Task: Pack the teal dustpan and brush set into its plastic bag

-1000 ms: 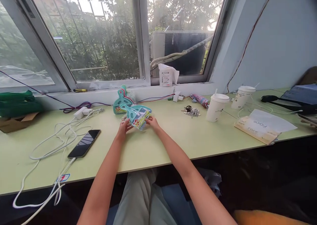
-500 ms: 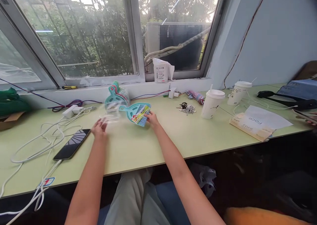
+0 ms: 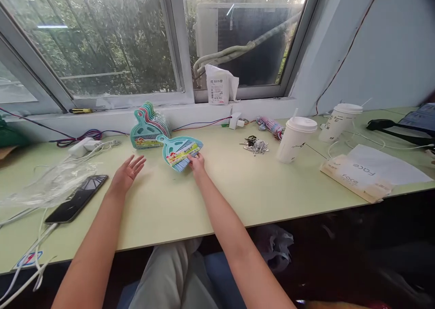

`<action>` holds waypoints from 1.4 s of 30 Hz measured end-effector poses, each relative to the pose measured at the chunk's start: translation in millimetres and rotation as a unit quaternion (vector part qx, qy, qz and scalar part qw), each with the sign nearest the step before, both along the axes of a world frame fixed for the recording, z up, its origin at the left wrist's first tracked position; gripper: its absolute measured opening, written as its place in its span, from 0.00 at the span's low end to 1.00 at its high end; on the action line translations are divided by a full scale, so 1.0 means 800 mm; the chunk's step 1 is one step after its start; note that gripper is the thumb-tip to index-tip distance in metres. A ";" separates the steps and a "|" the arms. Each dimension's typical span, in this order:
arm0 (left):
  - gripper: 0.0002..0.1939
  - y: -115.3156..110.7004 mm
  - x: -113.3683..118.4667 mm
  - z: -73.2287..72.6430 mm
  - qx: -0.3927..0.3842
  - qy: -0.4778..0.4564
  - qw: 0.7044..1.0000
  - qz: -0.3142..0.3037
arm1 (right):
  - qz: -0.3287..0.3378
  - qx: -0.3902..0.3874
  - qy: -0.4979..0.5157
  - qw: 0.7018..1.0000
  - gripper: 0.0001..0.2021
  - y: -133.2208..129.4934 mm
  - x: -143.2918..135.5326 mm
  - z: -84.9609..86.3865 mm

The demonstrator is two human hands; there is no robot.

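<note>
Right hand (image 3: pixel 197 162) first: in the head view our fingers pinch the lower edge of a teal mini dustpan-and-brush set (image 3: pixel 179 149), which lies on the pale green desk (image 3: pixel 238 186) with its handle toward the window. Our left hand (image 3: pixel 127 173) hovers just above the desk with fingers spread, holding nothing, between the set and a crumpled clear plastic wrapper (image 3: pixel 50 184) that lies over the white cables (image 3: pixel 37 250) and beside the black phone (image 3: pixel 76 199). Behind the set, a stack of like sets (image 3: pixel 149 127) leans by the sill. We judge this set is out of its wrapper, while the stacked ones are yet to be handled. Well to the right stand keys (image 3: pixel 254 145) and two paper cups (image 3: pixel 295 139).
</note>
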State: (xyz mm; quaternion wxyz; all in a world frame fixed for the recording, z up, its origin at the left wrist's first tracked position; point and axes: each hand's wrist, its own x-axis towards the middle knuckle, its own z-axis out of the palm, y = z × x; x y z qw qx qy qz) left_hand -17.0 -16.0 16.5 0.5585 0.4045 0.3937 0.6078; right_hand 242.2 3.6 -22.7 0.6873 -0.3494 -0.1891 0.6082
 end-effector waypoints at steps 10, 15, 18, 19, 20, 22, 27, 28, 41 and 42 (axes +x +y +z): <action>0.17 -0.004 0.063 -0.014 -0.069 0.165 0.978 -0.103 | 0.102 0.071 -0.086 0.989 0.19 -0.005 -0.022 0.000; 0.14 -0.001 0.061 -0.019 -0.080 0.150 0.985 -0.038 | 0.120 0.073 -0.172 0.975 0.14 -0.002 -0.035 -0.006; 0.10 0.003 0.059 -0.019 -0.087 0.130 0.988 -0.006 | 0.106 0.050 -0.218 0.969 0.12 0.001 -0.037 -0.012; 0.09 0.004 0.058 -0.019 -0.086 0.129 0.988 -0.007 | 0.102 0.048 -0.230 0.967 0.12 0.002 -0.038 -0.013; 0.09 0.004 0.058 -0.019 -0.083 0.129 0.988 -0.011 | 0.099 0.048 -0.238 0.965 0.12 0.003 -0.037 -0.015; 0.09 0.004 0.059 -0.020 -0.078 0.130 0.988 -0.016 | 0.096 0.050 -0.245 0.964 0.12 0.004 -0.037 -0.017; 0.10 0.002 0.059 -0.020 -0.081 0.137 0.987 -0.019 | 0.092 0.051 -0.255 0.961 0.12 0.006 -0.037 -0.018; 0.11 0.001 0.060 -0.020 -0.079 0.139 0.987 -0.020 | 0.093 0.053 -0.257 0.960 0.12 0.007 -0.037 -0.018; 0.10 0.002 0.060 -0.019 -0.079 0.155 0.984 -0.022 | 0.091 0.060 -0.278 0.954 0.13 0.012 -0.038 -0.021; 0.10 0.001 0.060 -0.018 -0.079 0.154 0.985 -0.022 | 0.092 0.056 -0.282 0.953 0.13 0.011 -0.038 -0.021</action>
